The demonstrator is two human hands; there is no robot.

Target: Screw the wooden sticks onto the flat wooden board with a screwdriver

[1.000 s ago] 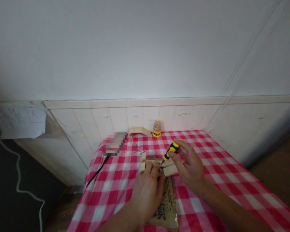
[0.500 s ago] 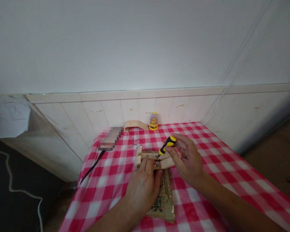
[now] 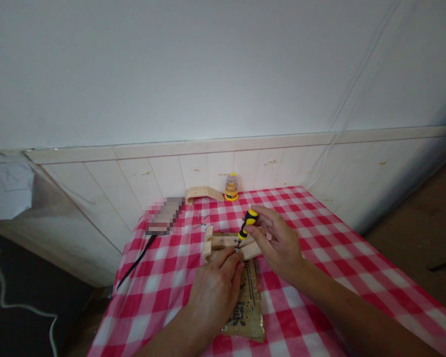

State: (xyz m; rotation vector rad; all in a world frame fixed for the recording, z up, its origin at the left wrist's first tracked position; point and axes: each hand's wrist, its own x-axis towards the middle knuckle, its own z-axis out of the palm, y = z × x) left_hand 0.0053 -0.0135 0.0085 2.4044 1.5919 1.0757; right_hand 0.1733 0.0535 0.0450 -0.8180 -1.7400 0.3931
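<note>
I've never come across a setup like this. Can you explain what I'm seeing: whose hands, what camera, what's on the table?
There is no machine here: these are a person's bare hands, seen by a camera worn on that person's head, looking forward and down.

The right hand holds a yellow-and-black screwdriver, its tip pointing down near the left hand's fingertips. The left hand rests on light wooden pieces, with a brown printed packet partly beneath.

On the red-and-white checked cloth, farther away, lie small metal pieces resembling screws, a bent wooden piece, a yellow-based container, and a pixelated object I can't identify.
</note>
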